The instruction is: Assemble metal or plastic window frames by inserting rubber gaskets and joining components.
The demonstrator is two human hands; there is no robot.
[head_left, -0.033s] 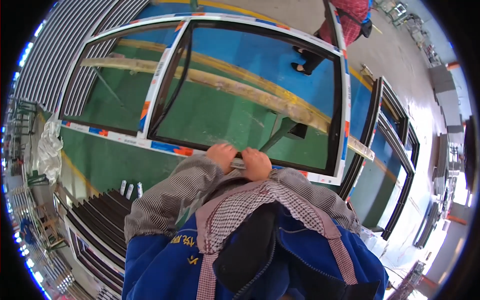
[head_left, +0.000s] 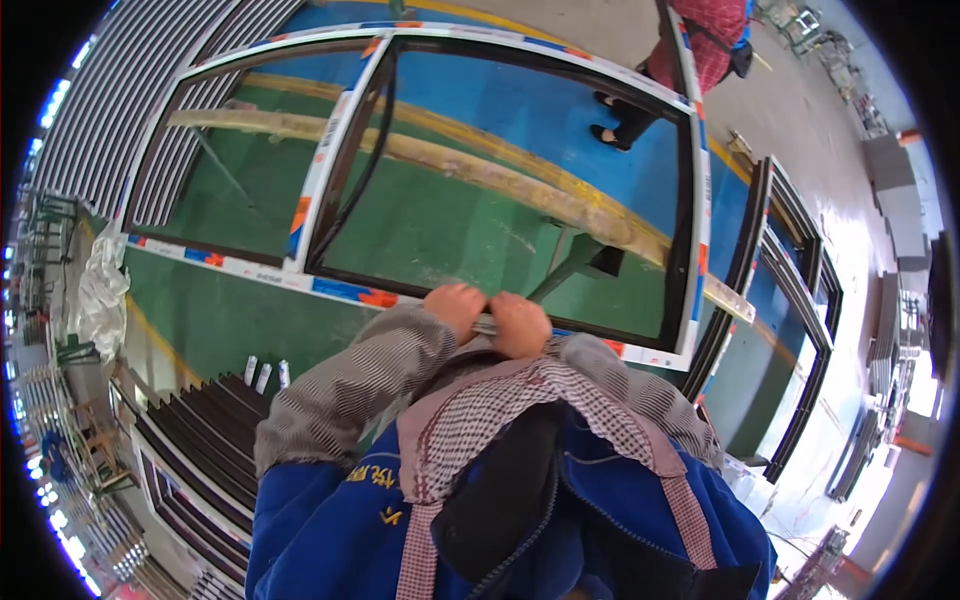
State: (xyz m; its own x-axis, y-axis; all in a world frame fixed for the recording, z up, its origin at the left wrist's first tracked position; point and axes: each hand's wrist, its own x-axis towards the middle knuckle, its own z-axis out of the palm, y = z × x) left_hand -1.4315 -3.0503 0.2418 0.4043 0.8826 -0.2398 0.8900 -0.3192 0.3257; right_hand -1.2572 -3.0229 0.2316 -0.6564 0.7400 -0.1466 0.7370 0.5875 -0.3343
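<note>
A large window frame [head_left: 345, 289], dark inside and covered with white, orange and blue printed film, lies before me with an upright bar dividing it. My left hand [head_left: 455, 308] is closed over its near rail. Right beside it, my right hand [head_left: 521, 324] is closed on the same rail, fingers curled down. A small greyish piece shows between the hands; I cannot make out what it is. The fingertips are partly hidden. A loose black strip [head_left: 384, 135] hangs in a curve along the dividing bar.
Under the frame runs a long padded beam [head_left: 450, 165]. More dark frames [head_left: 755, 240] lean at the right. Dark profiles [head_left: 205, 425] and several small white tubes [head_left: 263, 378] sit at the lower left. Grey profiles [head_left: 95, 120] fill the upper left. A person [head_left: 712, 45] stands at the far right.
The view has shifted slightly, so everything sits a little further right. Both hands keep the same place on the near rail.
</note>
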